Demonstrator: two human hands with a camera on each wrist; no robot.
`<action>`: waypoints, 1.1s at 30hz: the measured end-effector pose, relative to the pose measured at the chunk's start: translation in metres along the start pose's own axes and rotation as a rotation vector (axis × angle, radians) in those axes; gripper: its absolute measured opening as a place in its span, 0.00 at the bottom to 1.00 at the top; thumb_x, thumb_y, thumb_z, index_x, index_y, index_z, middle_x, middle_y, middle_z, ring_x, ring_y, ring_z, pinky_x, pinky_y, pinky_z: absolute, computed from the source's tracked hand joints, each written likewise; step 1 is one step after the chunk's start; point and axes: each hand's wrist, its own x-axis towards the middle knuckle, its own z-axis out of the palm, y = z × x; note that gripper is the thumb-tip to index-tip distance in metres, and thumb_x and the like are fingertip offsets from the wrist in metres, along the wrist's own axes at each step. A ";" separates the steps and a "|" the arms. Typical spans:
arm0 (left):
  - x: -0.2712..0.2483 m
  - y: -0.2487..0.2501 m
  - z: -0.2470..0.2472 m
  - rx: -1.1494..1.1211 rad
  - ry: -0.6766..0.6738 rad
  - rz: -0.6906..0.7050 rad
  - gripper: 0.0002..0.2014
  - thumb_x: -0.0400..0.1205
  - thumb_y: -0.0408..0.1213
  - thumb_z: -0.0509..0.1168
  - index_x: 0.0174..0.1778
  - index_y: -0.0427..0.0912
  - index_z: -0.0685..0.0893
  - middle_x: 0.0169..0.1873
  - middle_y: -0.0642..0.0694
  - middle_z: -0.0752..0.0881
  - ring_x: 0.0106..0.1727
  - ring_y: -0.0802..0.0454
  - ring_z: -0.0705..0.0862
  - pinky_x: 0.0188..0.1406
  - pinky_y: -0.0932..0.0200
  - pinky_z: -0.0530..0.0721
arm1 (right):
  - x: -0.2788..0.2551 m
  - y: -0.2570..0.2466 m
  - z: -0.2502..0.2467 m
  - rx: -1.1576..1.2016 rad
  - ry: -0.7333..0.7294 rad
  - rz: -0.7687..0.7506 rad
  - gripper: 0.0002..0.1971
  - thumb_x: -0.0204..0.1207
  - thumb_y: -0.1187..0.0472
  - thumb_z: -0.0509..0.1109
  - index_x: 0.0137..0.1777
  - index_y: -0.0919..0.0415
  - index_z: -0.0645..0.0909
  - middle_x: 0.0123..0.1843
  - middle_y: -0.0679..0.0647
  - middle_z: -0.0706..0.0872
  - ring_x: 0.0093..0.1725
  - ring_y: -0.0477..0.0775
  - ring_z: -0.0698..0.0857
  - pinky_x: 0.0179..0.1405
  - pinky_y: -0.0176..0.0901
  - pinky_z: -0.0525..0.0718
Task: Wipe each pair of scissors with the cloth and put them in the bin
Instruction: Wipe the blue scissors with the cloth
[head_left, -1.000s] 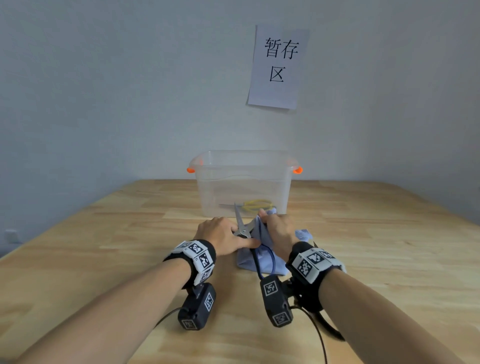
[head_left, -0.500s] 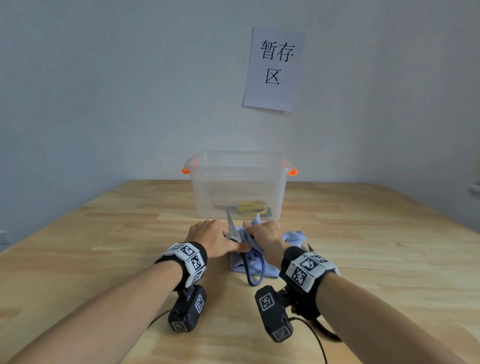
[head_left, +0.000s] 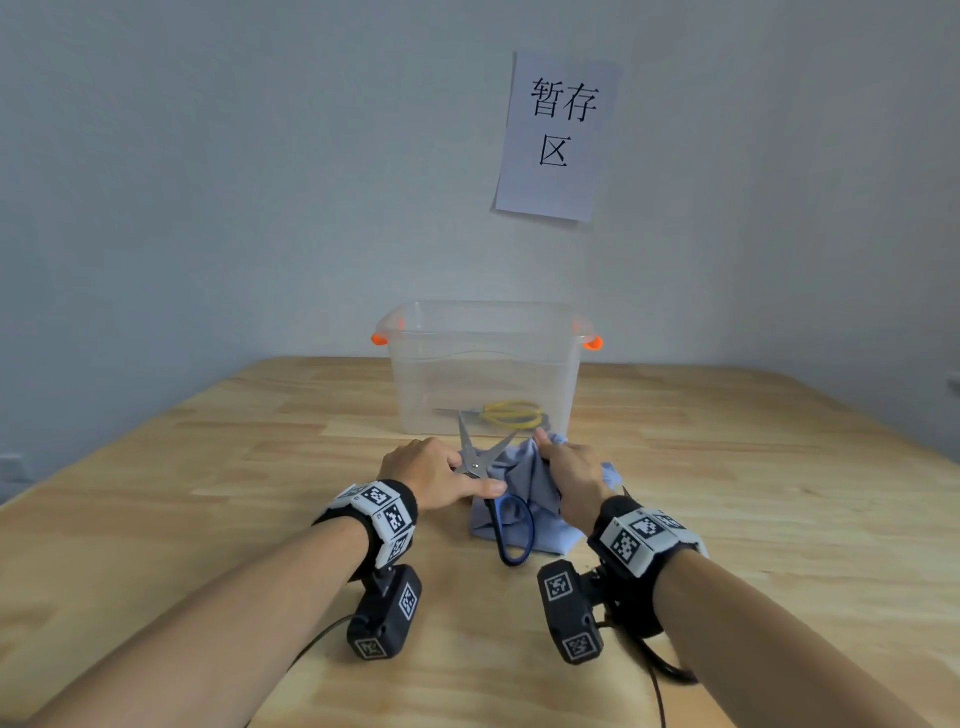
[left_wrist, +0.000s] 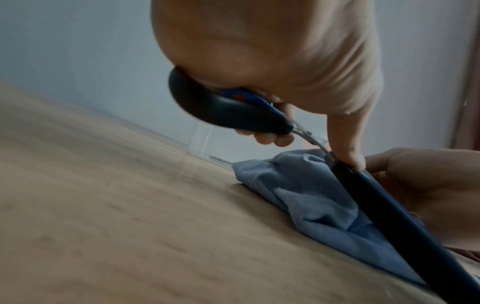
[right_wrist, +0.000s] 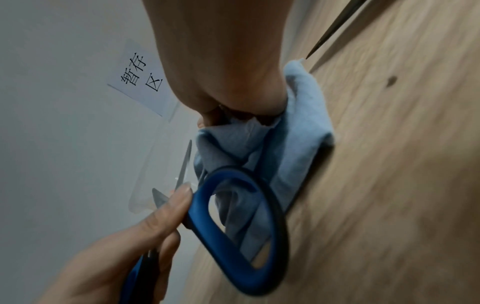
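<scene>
On the wooden table (head_left: 208, 519), the left hand (head_left: 431, 478) grasps the blue-handled scissors (head_left: 511, 525) near the pivot, fingers curled round one handle loop, thumb pressed on the other handle. The blades stand spread apart, tips toward 12 and 1 o'clock. At 3 o'clock of that hand, the right hand (head_left: 571, 480) clenches the blue cloth (head_left: 524, 483), bunching it round one blade; the rest of the cloth lies on the table under the scissors. The clear bin (head_left: 485, 364) stands at 12 o'clock beyond both hands, with yellow-handled scissors (head_left: 511, 414) lying inside it. A paper sign (head_left: 558, 135) hangs on the wall above
</scene>
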 end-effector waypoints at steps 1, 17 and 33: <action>0.001 -0.001 0.001 -0.019 0.005 -0.008 0.34 0.62 0.76 0.73 0.22 0.47 0.70 0.20 0.51 0.69 0.25 0.50 0.68 0.29 0.53 0.59 | -0.002 0.000 -0.001 0.005 -0.015 0.010 0.15 0.82 0.57 0.73 0.39 0.68 0.83 0.38 0.62 0.87 0.39 0.55 0.85 0.46 0.51 0.86; 0.001 0.011 0.009 -0.068 0.009 -0.009 0.35 0.62 0.72 0.75 0.20 0.47 0.66 0.21 0.52 0.70 0.27 0.49 0.69 0.30 0.53 0.61 | -0.023 0.008 -0.004 0.296 -0.446 0.057 0.16 0.87 0.67 0.62 0.62 0.85 0.78 0.62 0.79 0.83 0.56 0.68 0.87 0.62 0.58 0.87; -0.004 0.015 0.007 -0.077 -0.020 0.034 0.38 0.60 0.72 0.77 0.20 0.47 0.60 0.20 0.51 0.65 0.27 0.48 0.65 0.32 0.53 0.59 | -0.010 0.006 -0.003 0.264 -0.184 -0.025 0.14 0.82 0.64 0.71 0.54 0.79 0.85 0.50 0.75 0.89 0.46 0.66 0.90 0.48 0.55 0.91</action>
